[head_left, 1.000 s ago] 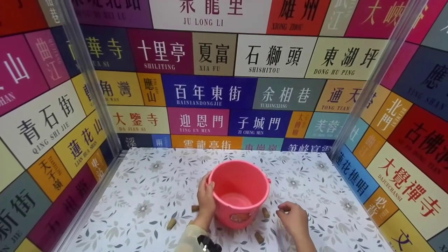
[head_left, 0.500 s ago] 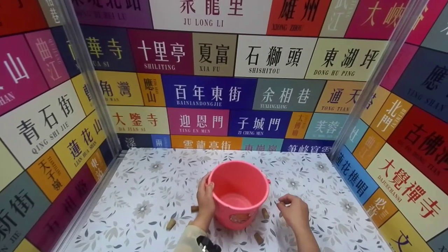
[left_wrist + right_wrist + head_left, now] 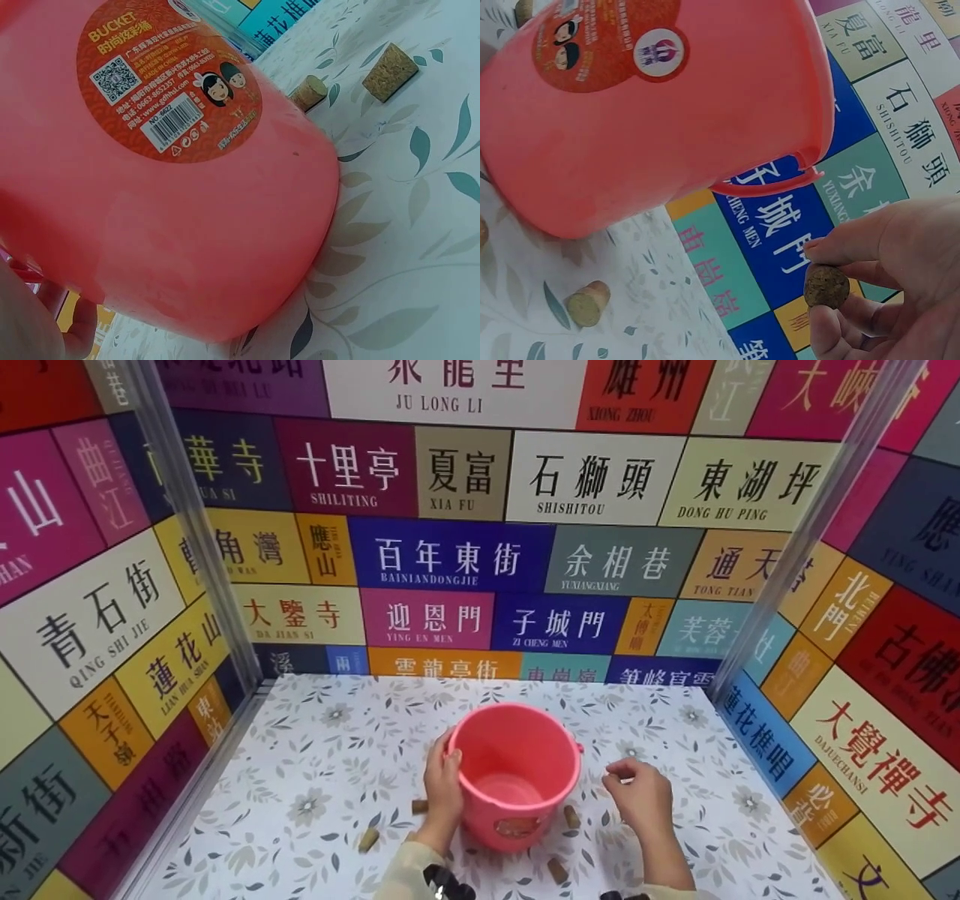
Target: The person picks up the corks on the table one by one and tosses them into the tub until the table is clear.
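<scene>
A pink bucket (image 3: pixel 487 814) stands on the table, its mouth turned up toward the head camera. My left hand (image 3: pixel 444 784) grips its left rim, thumb over the edge. To the right of the bucket, my right hand (image 3: pixel 643 802) is raised beside it. In the right wrist view its thumb and fingers pinch a cork stopper (image 3: pixel 826 286). Loose corks lie around the bucket: one cork (image 3: pixel 368 840) and another cork (image 3: pixel 420 806) on the left, a third cork (image 3: pixel 571 816) close by the right side. An orange-red label (image 3: pixel 169 82) faces the left wrist camera.
A further cork (image 3: pixel 557 871) lies nearer the front of the table. The white tabletop (image 3: pixel 300 750) has a grey leaf pattern. Panels with colourful signs (image 3: pixel 450 555) enclose it at the back and both sides. A handle (image 3: pixel 772 184) hangs at the bucket's side.
My right hand has risen and shifted slightly right and away from me, still pinching. The left hand keeps its grip on the bucket, which stays in place.
</scene>
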Action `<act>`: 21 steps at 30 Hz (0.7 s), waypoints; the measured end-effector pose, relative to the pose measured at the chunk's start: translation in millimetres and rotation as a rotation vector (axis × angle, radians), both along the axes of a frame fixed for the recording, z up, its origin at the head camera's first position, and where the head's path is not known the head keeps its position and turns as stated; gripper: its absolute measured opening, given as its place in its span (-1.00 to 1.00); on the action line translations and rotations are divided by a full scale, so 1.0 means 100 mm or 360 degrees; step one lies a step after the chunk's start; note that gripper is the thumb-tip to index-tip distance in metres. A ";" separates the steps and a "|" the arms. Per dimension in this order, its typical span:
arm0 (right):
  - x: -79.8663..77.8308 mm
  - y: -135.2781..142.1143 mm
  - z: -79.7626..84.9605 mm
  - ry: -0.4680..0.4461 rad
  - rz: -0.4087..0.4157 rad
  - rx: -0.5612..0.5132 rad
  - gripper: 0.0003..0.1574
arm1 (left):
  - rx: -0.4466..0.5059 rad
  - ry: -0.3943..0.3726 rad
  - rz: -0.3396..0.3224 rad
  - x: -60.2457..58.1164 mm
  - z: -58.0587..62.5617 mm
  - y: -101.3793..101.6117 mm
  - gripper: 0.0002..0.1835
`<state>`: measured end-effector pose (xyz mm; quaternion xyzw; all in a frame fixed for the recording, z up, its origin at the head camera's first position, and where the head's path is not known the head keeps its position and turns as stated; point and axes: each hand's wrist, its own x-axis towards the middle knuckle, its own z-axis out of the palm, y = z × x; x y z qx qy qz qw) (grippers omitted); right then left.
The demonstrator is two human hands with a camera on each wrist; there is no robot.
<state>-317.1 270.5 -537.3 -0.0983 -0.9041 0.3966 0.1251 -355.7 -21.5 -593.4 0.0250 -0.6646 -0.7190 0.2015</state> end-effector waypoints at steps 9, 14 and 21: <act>-0.06 -0.03 0.12 0.0102 -0.0004 0.0066 -0.77 | -0.0038 0.0057 0.0041 0.00 -0.01 0.00 -0.52; -0.08 -0.06 0.19 0.0110 -0.0001 0.0065 -0.79 | -0.0043 0.0068 0.0068 0.01 -0.03 0.01 -0.53; -0.16 -0.12 0.31 0.0140 -0.0011 0.0056 -0.78 | -0.0040 0.0069 0.0062 -0.01 -0.02 0.00 -0.53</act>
